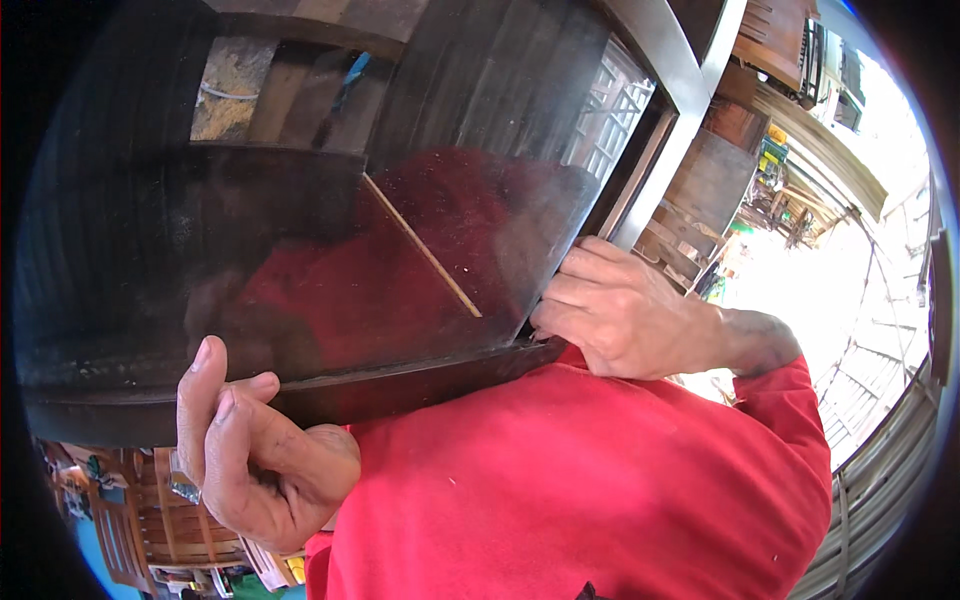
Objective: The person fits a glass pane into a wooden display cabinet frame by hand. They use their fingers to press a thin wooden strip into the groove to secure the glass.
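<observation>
A large dark, glossy panel (300, 220), probably glass, lies in front of me and mirrors my red shirt. Along its near side runs a dark wooden frame rail (420, 395). A thin light-wood strip (422, 245) rests slantwise on the panel. My left hand (265, 450) is at the rail's near left, palm up, with fingers loosely bent and apart and nothing in them. At the panel's near right corner, my right hand (615, 305) has its fingers curled down together over the edge. Its fingertips are hidden in the dark gap there.
A pale-edged frame bar (665, 160) runs along the panel's right side. A blue slender object (352, 78) shows at the far part. Slatted wooden furniture (185, 500) stands at lower left, and wooden pieces (710, 180) lie at right. Corrugated sheeting (870, 530) is at lower right.
</observation>
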### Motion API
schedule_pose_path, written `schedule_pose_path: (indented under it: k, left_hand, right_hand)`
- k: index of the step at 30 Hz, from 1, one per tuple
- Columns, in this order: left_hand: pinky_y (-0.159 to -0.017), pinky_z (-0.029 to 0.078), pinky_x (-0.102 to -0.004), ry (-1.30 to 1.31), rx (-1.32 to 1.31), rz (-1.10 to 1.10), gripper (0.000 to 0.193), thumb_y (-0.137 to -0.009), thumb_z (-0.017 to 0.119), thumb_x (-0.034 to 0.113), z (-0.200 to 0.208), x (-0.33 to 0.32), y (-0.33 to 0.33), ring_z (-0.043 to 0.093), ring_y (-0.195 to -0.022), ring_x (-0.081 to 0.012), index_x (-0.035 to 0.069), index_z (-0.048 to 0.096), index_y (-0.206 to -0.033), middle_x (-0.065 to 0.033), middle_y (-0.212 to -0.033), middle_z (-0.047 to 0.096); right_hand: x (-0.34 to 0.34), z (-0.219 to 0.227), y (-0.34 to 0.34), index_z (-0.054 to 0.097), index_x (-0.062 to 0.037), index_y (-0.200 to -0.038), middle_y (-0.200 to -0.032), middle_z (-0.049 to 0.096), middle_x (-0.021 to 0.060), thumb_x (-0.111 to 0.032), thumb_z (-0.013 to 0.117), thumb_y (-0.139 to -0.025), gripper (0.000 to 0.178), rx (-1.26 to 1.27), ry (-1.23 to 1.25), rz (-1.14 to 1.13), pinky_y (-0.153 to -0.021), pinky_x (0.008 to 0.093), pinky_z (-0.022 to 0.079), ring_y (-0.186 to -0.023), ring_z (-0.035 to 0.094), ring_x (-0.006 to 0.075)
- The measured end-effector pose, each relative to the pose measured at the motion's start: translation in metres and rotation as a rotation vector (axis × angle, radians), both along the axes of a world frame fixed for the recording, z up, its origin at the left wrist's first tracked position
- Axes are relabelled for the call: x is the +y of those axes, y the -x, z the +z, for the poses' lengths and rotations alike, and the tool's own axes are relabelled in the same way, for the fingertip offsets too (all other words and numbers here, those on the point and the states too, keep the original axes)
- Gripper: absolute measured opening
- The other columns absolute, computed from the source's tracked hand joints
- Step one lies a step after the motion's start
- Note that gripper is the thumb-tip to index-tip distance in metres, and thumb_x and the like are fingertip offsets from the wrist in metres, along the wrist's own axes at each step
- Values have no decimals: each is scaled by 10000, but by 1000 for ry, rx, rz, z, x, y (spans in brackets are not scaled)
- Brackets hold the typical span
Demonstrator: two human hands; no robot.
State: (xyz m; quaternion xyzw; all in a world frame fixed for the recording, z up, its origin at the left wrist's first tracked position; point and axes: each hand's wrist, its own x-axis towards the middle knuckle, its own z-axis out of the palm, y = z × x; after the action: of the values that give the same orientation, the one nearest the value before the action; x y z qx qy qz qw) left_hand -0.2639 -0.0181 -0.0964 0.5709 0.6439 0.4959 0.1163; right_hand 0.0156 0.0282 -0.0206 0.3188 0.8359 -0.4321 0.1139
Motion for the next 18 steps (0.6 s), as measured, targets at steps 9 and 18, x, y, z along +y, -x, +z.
schedule_pose_path:
  k: [9, 18]
  left_hand:
    - [-543, 499, -216, 25, 8, 49, 156, -998, 498, -86, 3, 0, -9, 633, -654, -155, -74, 638, -1066, -301, -1064, 719]
    - [-562, 498, -212, 12, -25, 83, 138, -993, 553, -71, 2, 2, -9, 634, -665, -145, -61, 679, -1049, -271, -1043, 743]
  right_hand:
    - [4, -6, -10, 661, -43, -888, -872, 565, 68, -114, 676, -679, 221, 29, -76, -54, -869, 372, 438, -893, 559, 253]
    - [0, -9, -7, 665, -69, -866, -832, 570, 46, -154, 699, -668, 219, 42, -86, -41, -947, 404, 414, -896, 561, 248]
